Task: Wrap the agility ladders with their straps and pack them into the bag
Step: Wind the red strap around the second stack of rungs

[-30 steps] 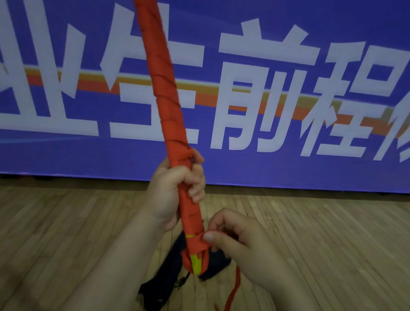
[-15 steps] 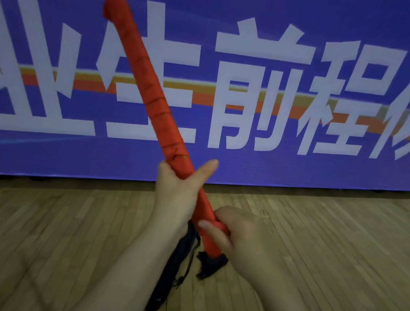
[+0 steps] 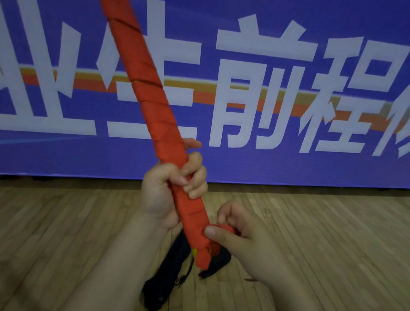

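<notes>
- Right, the agility ladder [image 3: 143, 78] is bundled into one long rod, bound round and round in spirals of red strap [image 3: 222, 228]. It slants up and to the left until it runs out of the top of the view.
- The left hand [image 3: 172, 190] has it low down, with fingers and thumb curled tight round the wrapped rod.
- The right hand [image 3: 244, 242] is at the bottom end. Its thumb and bent fingers pinch a small wad of the strap right against the side of the bundle.
- A yellow tip [image 3: 194, 252] peeps out of the wrapping at that lower end, just beside the right thumb.
- The bag [image 3: 167, 282], dark and limp, lies on the floor [image 3: 317, 250] under the two hands. The rod's lower end hangs above it, but whether it touches I cannot tell.
- The floor is pale wooden strip boards.
- Behind it all stands a big blue banner [image 3: 322, 26] with large white characters and an orange stripe across it.
</notes>
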Action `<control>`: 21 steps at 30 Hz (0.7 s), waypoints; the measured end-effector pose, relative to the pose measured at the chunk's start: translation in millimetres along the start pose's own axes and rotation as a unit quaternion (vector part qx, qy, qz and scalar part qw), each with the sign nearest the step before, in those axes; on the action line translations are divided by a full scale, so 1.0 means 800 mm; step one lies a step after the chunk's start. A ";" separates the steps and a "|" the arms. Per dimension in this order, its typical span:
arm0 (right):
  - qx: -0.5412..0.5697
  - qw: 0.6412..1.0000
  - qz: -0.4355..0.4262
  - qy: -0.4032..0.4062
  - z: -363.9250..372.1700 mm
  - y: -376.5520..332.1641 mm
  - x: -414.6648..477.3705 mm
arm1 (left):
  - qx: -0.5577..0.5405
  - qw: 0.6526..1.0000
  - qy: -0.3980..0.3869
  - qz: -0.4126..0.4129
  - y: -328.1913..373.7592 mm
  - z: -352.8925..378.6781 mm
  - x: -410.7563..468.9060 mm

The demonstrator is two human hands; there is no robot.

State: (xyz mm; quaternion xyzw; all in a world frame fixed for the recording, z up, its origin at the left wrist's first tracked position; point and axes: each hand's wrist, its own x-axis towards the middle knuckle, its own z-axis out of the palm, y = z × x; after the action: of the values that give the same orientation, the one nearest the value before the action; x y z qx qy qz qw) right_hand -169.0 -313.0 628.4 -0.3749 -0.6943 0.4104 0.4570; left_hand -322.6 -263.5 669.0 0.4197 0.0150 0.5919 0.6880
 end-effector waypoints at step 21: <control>-0.266 0.964 -0.013 -0.004 -0.010 0.000 -0.010 | 0.446 0.819 0.351 0.079 -0.007 0.003 0.005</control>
State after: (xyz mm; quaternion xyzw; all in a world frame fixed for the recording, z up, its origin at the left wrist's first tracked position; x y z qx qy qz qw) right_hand -159.1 -318.1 627.8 -0.4725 -0.7851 0.2067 0.3431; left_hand -316.0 -261.5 668.9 0.4439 0.4850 0.6803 0.3240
